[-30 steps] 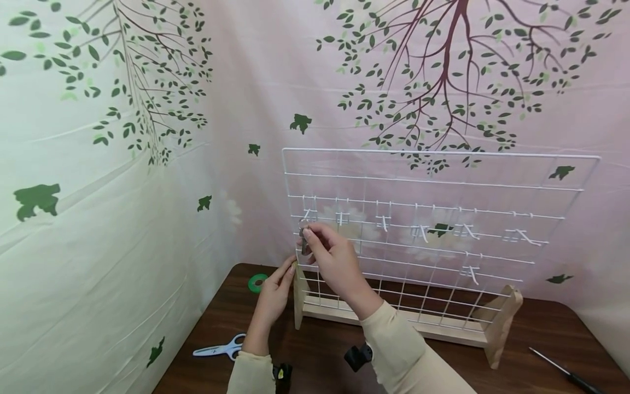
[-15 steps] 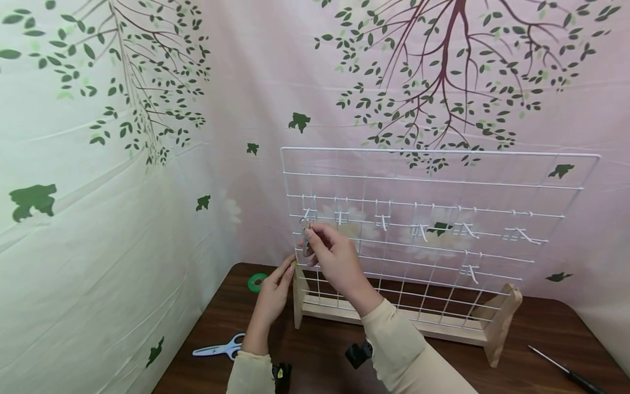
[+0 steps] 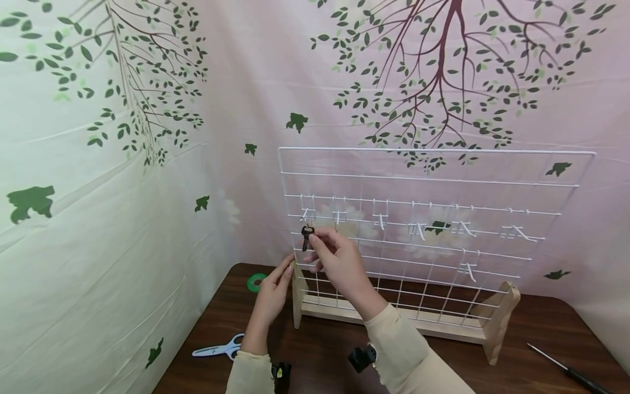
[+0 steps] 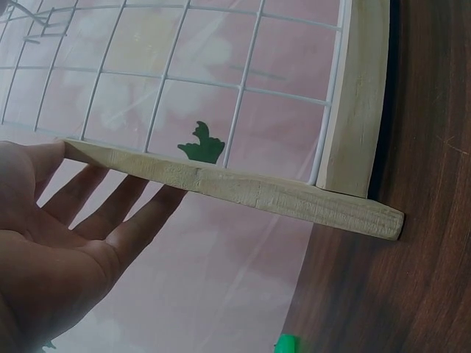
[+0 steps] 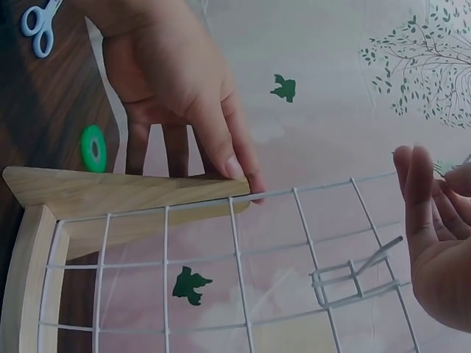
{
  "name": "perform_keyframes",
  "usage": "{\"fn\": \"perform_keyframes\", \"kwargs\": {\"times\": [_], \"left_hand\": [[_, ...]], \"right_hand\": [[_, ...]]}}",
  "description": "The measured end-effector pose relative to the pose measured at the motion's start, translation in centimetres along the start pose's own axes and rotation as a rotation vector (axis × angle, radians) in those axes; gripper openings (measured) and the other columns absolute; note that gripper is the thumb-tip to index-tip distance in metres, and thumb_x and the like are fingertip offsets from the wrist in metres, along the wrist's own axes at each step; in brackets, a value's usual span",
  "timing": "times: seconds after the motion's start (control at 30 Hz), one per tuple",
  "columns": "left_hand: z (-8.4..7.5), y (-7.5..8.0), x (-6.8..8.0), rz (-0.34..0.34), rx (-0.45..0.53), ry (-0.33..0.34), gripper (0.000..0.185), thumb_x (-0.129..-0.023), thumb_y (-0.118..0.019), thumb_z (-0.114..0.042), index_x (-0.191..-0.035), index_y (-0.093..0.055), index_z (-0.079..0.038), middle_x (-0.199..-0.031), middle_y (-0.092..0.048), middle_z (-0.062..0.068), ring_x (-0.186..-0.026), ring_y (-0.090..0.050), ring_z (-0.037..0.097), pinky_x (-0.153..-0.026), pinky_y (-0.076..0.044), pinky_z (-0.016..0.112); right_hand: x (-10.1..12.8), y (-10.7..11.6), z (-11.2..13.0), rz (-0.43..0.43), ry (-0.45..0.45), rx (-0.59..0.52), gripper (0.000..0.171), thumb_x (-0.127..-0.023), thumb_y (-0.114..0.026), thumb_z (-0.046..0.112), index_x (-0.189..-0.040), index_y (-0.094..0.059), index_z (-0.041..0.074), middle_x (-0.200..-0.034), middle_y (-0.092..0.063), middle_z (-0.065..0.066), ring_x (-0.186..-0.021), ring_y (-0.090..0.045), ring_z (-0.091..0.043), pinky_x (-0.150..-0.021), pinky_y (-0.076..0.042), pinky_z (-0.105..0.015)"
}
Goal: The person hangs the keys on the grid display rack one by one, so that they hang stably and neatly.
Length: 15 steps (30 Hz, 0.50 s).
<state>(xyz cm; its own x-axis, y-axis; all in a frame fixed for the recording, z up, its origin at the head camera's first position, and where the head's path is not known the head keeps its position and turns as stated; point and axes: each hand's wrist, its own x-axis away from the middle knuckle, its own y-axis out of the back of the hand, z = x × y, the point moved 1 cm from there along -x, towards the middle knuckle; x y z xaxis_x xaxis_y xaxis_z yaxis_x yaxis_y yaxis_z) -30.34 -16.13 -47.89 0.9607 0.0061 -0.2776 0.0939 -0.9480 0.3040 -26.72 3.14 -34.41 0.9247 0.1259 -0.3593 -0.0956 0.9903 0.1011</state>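
Note:
My right hand [image 3: 339, 260] pinches a dark key [image 3: 307, 236] between thumb and fingertips, its blade pointing down. A small ring shows at the key's top, just below the leftmost white hook [image 3: 306, 213]; whether the two touch I cannot tell. In the right wrist view the fingers of my right hand [image 5: 441, 250] mostly hide the key. My left hand [image 3: 272, 293] grips the upper end of the left wooden side support [image 4: 243, 195], thumb on one face and fingers on the other. That support carries the white wire grid rack [image 3: 438, 179].
More white hooks, one a metal peg hook [image 3: 381, 221], hang along the grid. A green tape roll [image 3: 257, 282] and light-blue scissors [image 3: 219, 349] lie at the left of the dark wooden table. A screwdriver [image 3: 566, 369] lies at the right. Patterned cloth surrounds the table.
The key has turned in my right hand, so its dark flat side now faces the camera. My right hand has shifted only slightly, and my left hand keeps its place on the support.

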Motion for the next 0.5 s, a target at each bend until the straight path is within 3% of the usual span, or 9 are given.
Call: {"fn": "perform_keyframes", "kwargs": {"times": [0.23,0.5], "left_hand": [[0.2,-0.1,0.2,0.004,-0.008,0.002,0.045,-0.112,-0.053,-0.045,-0.156,-0.057,-0.035,-0.164,-0.053,0.006,-0.152,-0.051,0.036,-0.119,-0.049,0.060],[0.1,0.1,-0.1,0.004,-0.009,-0.006,0.048,-0.113,-0.053,-0.045,-0.158,-0.056,-0.029,-0.166,-0.051,0.006,-0.154,-0.049,0.036,-0.120,-0.047,0.060]], "right_hand": [[2.7,2.3,-0.4,-0.041,-0.064,0.016,0.028,-0.110,-0.062,0.018,-0.135,-0.068,0.008,-0.119,-0.077,-0.020,-0.093,-0.079,-0.030,-0.074,-0.067,-0.034],[6.8,6.5,0.1,-0.093,-0.004,0.088,0.028,-0.110,-0.062,0.024,-0.134,-0.067,0.011,-0.118,-0.078,-0.016,-0.091,-0.079,-0.021,-0.075,-0.068,-0.034]]}}
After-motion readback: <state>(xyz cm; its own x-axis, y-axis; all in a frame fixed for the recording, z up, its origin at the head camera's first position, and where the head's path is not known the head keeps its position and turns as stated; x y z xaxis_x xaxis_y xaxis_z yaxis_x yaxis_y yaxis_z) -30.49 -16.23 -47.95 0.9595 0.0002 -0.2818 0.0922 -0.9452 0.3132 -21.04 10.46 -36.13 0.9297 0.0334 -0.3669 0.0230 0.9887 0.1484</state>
